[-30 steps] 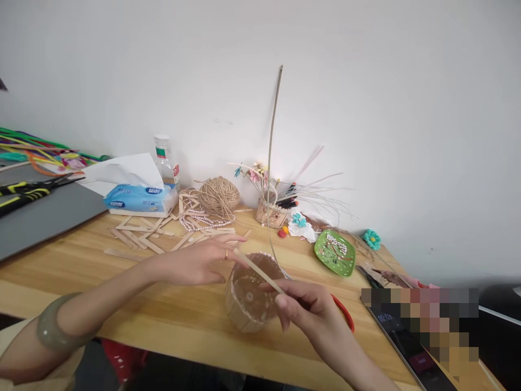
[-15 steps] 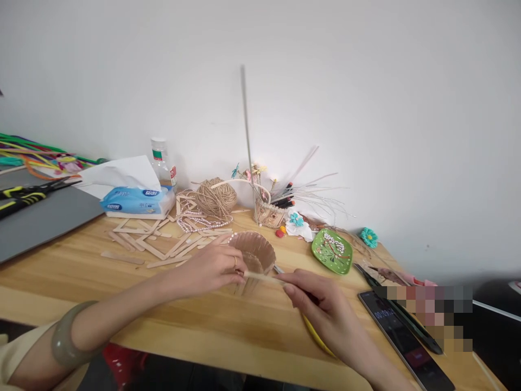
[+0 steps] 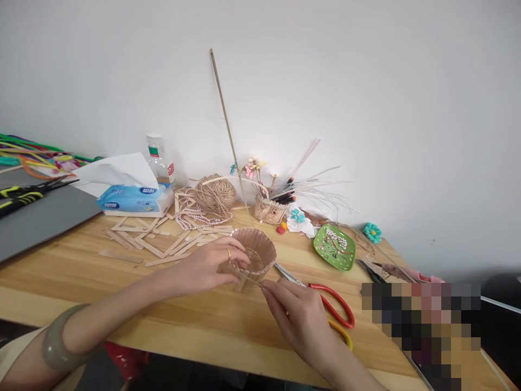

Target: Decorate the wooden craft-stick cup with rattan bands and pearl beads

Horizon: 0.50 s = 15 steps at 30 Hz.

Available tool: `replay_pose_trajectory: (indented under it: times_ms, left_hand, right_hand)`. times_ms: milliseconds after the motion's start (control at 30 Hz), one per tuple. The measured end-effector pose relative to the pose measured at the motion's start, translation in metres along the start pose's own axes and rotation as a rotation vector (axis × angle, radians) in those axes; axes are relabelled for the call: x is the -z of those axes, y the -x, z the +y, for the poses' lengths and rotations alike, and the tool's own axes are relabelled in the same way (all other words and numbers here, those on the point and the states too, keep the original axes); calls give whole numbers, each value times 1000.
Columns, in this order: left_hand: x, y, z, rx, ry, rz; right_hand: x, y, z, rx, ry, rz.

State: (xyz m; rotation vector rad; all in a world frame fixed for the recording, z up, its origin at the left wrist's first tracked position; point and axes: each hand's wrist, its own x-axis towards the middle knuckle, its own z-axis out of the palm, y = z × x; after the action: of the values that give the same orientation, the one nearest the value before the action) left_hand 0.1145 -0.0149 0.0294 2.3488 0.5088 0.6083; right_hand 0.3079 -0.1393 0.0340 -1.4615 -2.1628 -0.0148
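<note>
On the table point(image 3: 195, 326), left hand point(image 3: 211, 266) grips the basket point(image 3: 254, 255); right hand point(image 3: 297, 315) pinches a strip point(image 3: 248, 278) at its base. Hold the basket steady; feed the strip flat.

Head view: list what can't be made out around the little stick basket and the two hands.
- Stick basket: its near left wall is hidden by the left hand.
- Thin strip: its end vanishes under the right hand; the grip is unclear.
- Scissors: the yellow handle is partly behind the right hand.
- Lower right: a pixelated block covers the table.
</note>
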Motion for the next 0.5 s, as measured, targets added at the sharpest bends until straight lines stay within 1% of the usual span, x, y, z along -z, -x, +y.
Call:
replay_pose_trajectory:
  times_ms: [167,333,500]
  left_hand:
    - [4,-1,-2,-1,-14,-19]
    - [4,0,-5,-22,10,-12]
    - [6,0,-4,-5,28,-16]
  right_hand:
    - [-4,0,3,-3,-32,63]
    - [-6,-2,6,20,-10,7]
    - [-9,-5,9,-10,11,1]
